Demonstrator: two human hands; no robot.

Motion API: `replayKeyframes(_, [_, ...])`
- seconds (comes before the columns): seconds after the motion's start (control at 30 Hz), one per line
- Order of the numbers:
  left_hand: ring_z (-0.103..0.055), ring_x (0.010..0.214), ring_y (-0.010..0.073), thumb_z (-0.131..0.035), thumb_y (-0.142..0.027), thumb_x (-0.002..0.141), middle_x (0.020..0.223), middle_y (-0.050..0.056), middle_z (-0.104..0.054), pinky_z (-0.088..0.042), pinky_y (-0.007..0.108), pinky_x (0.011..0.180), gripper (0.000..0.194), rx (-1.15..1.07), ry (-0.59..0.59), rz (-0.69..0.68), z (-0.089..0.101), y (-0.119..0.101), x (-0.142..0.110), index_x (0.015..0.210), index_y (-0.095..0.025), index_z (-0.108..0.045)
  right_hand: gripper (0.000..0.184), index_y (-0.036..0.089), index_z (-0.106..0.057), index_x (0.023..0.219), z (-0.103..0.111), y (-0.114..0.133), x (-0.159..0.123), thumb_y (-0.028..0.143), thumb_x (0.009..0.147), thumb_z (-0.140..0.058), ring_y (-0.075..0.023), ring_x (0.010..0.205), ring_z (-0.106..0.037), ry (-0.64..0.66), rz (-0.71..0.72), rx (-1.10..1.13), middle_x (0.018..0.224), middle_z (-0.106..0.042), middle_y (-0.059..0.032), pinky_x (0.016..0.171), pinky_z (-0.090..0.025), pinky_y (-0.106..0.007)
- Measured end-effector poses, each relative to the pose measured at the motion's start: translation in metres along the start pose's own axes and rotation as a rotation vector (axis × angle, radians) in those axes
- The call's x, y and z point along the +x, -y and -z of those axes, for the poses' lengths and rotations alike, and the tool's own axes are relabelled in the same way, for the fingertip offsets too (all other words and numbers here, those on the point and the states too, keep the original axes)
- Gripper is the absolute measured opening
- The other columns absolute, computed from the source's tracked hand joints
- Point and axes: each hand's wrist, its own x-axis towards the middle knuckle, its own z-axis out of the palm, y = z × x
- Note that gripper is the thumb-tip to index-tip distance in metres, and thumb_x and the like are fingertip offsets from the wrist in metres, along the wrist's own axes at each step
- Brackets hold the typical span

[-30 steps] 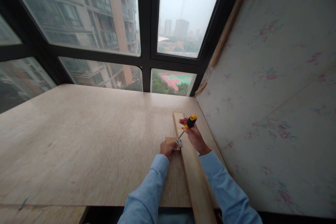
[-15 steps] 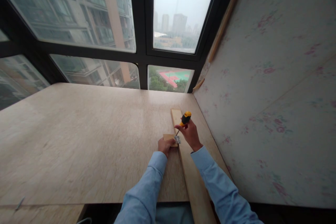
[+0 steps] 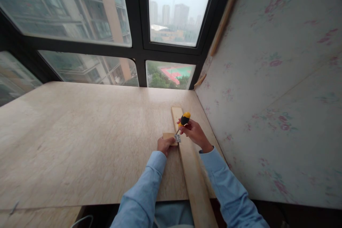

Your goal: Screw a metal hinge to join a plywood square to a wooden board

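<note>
In the head view, a dark window frame [image 3: 139, 52] closes off the far side of the room, with an apartment building [image 3: 108, 3] and a red-and-green sports court [image 3: 176, 73] beyond the glass. A long wooden plank [image 3: 196, 181] lies over the marble-patterned ledge [image 3: 93, 139], its near end running past the front edge. A small wooden block [image 3: 167, 135] sits against the plank's left side, and a metal hinge [image 3: 178, 138] lies across the joint between them. The left hand [image 3: 164, 145] is closed on the block, thumb on top, partly covering it. The right hand [image 3: 196, 134] has its fingers wrapped round the yellow-and-black screwdriver [image 3: 185, 119], whose shaft slants down to the hinge; the exact tip contact is too small to tell. A pale cable [image 3: 83, 217] curves below the ledge's front edge. Floral wallpaper [image 3: 283, 74] covers the right wall, edged by a wooden strip [image 3: 227, 16] beside the window.
</note>
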Motion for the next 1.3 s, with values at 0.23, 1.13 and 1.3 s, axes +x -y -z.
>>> replayKeyframes(0.23, [-0.065,0.060,0.0196,-0.069,-0.006,0.055,0.075,0.008,-0.069,-0.054,0.028,0.048,0.032,-0.007,-0.004,-0.008,-0.001,0.000,0.000,0.087,-0.007,-0.062,0.038,0.017,-0.059,0.078,-0.013,0.000,0.012,0.053,0.072,-0.071,-0.0145,0.063,-0.048,-0.312,0.148,-0.440,0.074,-0.057,-0.0044,0.057,-0.042,-0.028])
replayKeyframes(1.13, [-0.064,0.057,0.0189,-0.068,-0.005,0.054,0.071,0.007,-0.067,-0.054,0.029,0.048,0.032,-0.055,0.024,-0.015,0.000,0.004,0.004,0.085,-0.006,-0.061,0.043,0.019,-0.055,0.103,-0.020,-0.002,0.014,0.049,0.076,-0.067,-0.0241,0.103,-0.060,-0.243,0.079,-0.020,0.109,-0.063,-0.0110,0.090,-0.046,-0.039])
replayKeyframes(1.3, [-0.063,0.056,0.0193,-0.069,-0.005,0.053,0.070,0.006,-0.066,-0.053,0.029,0.046,0.032,-0.061,0.021,-0.017,0.000,0.005,0.005,0.083,-0.007,-0.061,0.047,0.026,-0.053,0.115,-0.022,0.005,0.010,0.029,0.071,-0.069,-0.0237,0.128,-0.047,-0.091,0.041,0.398,0.128,-0.058,-0.0060,0.100,-0.043,-0.041])
